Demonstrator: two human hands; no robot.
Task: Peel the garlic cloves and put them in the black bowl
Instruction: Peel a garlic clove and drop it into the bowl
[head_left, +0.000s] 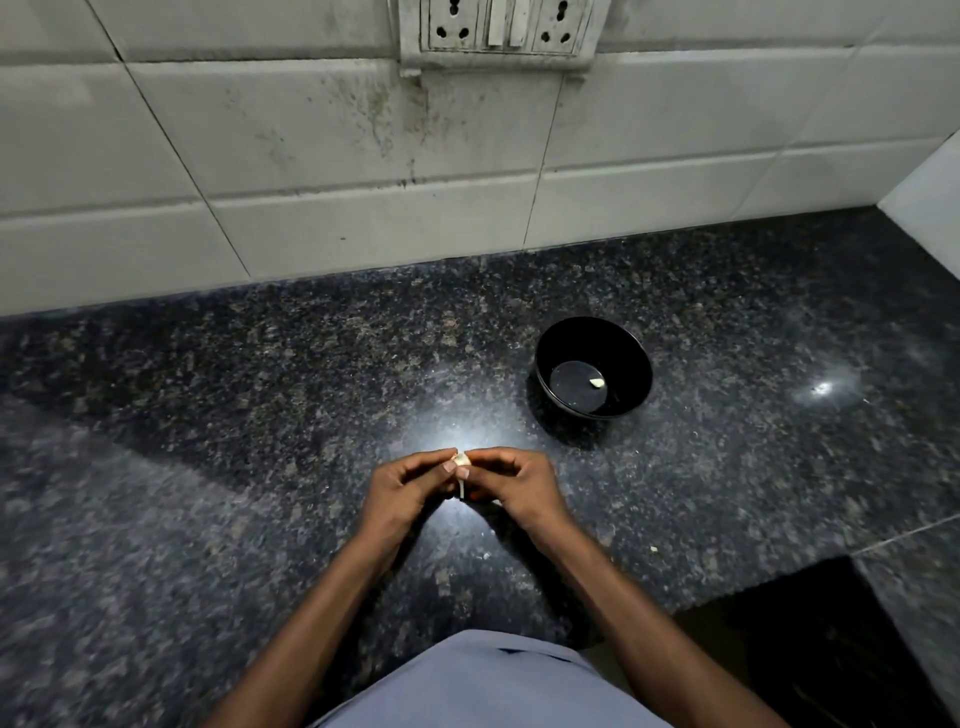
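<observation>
Forearms reach out from your body over the near middle of the dark speckled tabletop (260, 415), angling inward so that your two hands meet knuckle to knuckle. Your left hand (402, 486) has its fingers curled, thumb and forefinger pinching a garlic clove (461, 461) from its side. Your right hand (511, 480) mirrors it, fingers curled in and fingertips pinching the same clove from the other side. The clove sits between both sets of fingertips, held above the tabletop, with a thin pale strip of skin hanging down from it. The black bowl (592, 332) stands on the tabletop beyond your right hand, toward the far edge and apart from both hands. One peeled garlic piece (597, 383) lies on the bowl's flat bottom. A small pale scrap (654, 548) lies on the tabletop near your right forearm.
</observation>
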